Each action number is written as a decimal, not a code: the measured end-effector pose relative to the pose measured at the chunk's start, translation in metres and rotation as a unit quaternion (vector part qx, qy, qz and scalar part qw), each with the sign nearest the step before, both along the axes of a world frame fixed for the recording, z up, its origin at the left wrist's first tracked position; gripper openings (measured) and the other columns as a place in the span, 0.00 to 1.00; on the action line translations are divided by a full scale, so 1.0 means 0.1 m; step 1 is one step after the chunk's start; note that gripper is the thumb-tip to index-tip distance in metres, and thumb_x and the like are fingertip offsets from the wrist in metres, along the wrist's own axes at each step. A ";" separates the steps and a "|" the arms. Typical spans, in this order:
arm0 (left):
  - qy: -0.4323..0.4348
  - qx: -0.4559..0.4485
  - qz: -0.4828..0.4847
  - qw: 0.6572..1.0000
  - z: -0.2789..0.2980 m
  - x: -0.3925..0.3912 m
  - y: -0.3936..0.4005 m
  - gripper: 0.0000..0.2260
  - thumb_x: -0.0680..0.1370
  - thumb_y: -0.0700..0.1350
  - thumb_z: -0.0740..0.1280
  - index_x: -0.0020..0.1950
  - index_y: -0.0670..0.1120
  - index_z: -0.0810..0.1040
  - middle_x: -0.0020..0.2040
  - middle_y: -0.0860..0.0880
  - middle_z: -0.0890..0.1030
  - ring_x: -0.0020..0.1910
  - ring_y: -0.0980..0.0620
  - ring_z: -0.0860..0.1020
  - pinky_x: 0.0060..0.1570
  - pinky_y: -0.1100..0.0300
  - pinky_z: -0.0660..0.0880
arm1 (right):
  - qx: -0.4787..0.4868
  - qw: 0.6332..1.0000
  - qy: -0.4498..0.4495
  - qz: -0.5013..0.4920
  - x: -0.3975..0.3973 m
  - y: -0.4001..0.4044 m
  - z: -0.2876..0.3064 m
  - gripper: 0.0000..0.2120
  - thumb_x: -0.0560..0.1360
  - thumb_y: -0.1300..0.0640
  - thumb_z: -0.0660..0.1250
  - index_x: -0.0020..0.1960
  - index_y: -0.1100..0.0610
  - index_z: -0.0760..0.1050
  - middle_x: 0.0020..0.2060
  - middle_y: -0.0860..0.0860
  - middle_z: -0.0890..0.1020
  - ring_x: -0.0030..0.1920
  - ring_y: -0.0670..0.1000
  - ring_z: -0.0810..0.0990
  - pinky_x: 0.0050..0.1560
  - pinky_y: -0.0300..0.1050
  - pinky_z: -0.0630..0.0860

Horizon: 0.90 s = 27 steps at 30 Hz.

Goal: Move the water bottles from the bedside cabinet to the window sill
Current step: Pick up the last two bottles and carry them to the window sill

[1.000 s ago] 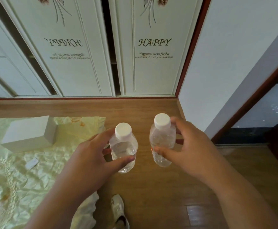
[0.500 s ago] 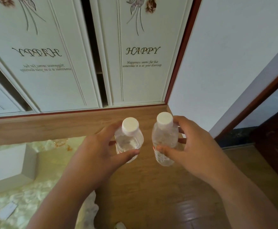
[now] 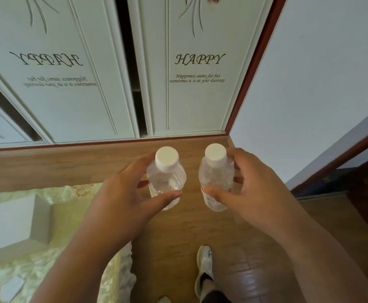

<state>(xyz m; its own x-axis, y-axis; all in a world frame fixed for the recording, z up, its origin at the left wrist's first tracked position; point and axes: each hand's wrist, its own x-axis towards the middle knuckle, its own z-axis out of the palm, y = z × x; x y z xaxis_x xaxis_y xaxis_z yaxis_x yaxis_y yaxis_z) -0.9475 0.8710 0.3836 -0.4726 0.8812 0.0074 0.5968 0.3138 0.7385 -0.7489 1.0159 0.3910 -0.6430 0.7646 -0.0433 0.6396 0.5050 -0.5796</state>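
I hold two small clear water bottles with white caps upright in the air above a wooden floor. My left hand [image 3: 122, 200] grips the left bottle [image 3: 166, 180] around its body, thumb in front. My right hand [image 3: 253, 193] grips the right bottle [image 3: 216, 178] the same way. The two bottles are side by side, a small gap between them. Neither the bedside cabinet nor the window sill is in view.
White wardrobe doors [image 3: 196, 84] printed with "HAPPY" stand straight ahead. A bed with a pale yellow-green cover [image 3: 69, 206] and a white box [image 3: 10, 221] lies at the left. A white wall [image 3: 320, 95] and a dark doorway [image 3: 366, 189] are at the right. My shoe [image 3: 205, 265] is below.
The view has shifted forward and left, so the wardrobe looks closer and the bed box nearer. Both bottles stay gripped, held a little closer together.
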 end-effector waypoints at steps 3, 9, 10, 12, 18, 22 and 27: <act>0.002 -0.009 0.018 1.000 0.00 -0.14 0.13 0.37 0.64 0.68 0.74 0.71 0.67 0.67 0.64 0.66 0.77 0.59 0.60 0.79 0.59 0.48 0.79 | -0.005 1.000 0.006 0.015 -0.17 0.22 -0.04 0.37 0.68 0.35 0.74 0.71 0.33 0.59 0.69 0.35 0.71 0.62 0.40 0.74 0.58 0.39 0.72; 0.020 -0.018 0.050 0.998 0.07 -0.37 0.60 0.36 0.64 0.67 0.75 0.70 0.67 0.68 0.63 0.66 0.78 0.58 0.60 0.80 0.59 0.48 0.79 | -0.009 0.998 0.033 0.045 -0.52 0.85 -0.05 0.37 0.68 0.36 0.75 0.71 0.32 0.59 0.70 0.35 0.72 0.61 0.40 0.74 0.61 0.45 0.74; 0.021 -0.017 0.057 0.998 0.09 -0.40 0.71 0.36 0.64 0.68 0.75 0.70 0.67 0.68 0.63 0.66 0.78 0.58 0.60 0.80 0.60 0.49 0.79 | -0.012 0.998 0.038 0.048 -0.57 0.98 -0.04 0.37 0.68 0.36 0.75 0.71 0.32 0.59 0.70 0.35 0.72 0.61 0.40 0.74 0.62 0.46 0.75; 0.021 -0.014 0.067 0.997 0.15 -0.48 0.95 0.35 0.64 0.68 0.74 0.70 0.66 0.69 0.62 0.67 0.78 0.58 0.61 0.80 0.60 0.50 0.79 | -0.014 0.997 0.047 0.054 -0.69 1.25 0.00 0.37 0.68 0.37 0.76 0.71 0.32 0.59 0.70 0.35 0.72 0.60 0.40 0.75 0.61 0.45 0.75; 0.023 -0.002 0.089 0.996 0.24 -0.64 1.74 0.37 0.64 0.68 0.74 0.71 0.67 0.68 0.63 0.66 0.78 0.59 0.62 0.79 0.61 0.50 0.78 | -0.005 0.995 0.067 0.079 -0.92 2.09 0.07 0.37 0.68 0.37 0.76 0.71 0.34 0.60 0.69 0.36 0.72 0.61 0.42 0.77 0.60 0.43 0.76; 0.019 -0.004 0.099 0.995 0.21 -0.68 2.20 0.38 0.64 0.68 0.74 0.72 0.67 0.67 0.64 0.66 0.77 0.59 0.61 0.79 0.62 0.50 0.77 | 0.002 0.993 0.068 0.092 -1.04 2.56 0.09 0.36 0.69 0.37 0.76 0.71 0.34 0.61 0.69 0.35 0.72 0.59 0.39 0.76 0.55 0.36 0.71; 0.013 -0.007 0.103 0.995 0.15 -0.80 2.62 0.36 0.65 0.67 0.74 0.71 0.67 0.68 0.63 0.66 0.78 0.58 0.62 0.79 0.60 0.54 0.77 | 0.002 0.992 0.072 0.101 -1.17 2.98 0.13 0.36 0.69 0.37 0.77 0.72 0.36 0.63 0.68 0.36 0.73 0.61 0.41 0.77 0.61 0.43 0.76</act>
